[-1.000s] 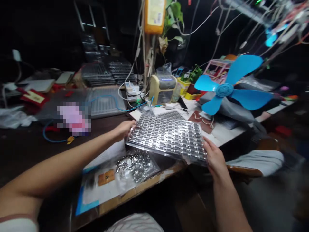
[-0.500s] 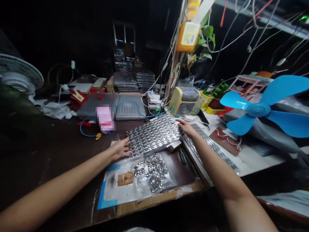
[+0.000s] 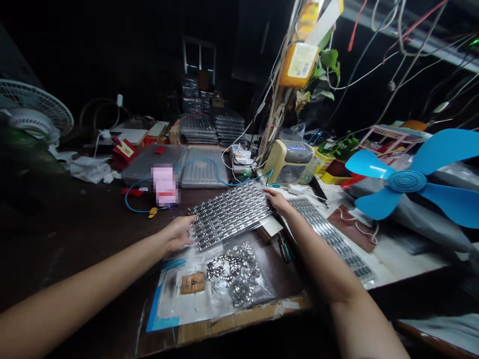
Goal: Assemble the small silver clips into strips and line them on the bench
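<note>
You can read nothing: the yellow bottle's label [image 3: 300, 61] at one o'clock and the red packet [image 3: 124, 153] at eleven are too blurred.

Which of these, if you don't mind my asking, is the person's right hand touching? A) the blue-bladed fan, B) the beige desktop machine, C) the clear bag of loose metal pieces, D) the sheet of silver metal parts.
D: the right hand lies against the edge of the sheet of silver metal parts.

Right hand [image 3: 277, 200] on a studded metal sheet [image 3: 230, 214], left hand [image 3: 175, 233] at its edge, a bag of metal bits [image 3: 235, 276] just below.
</note>
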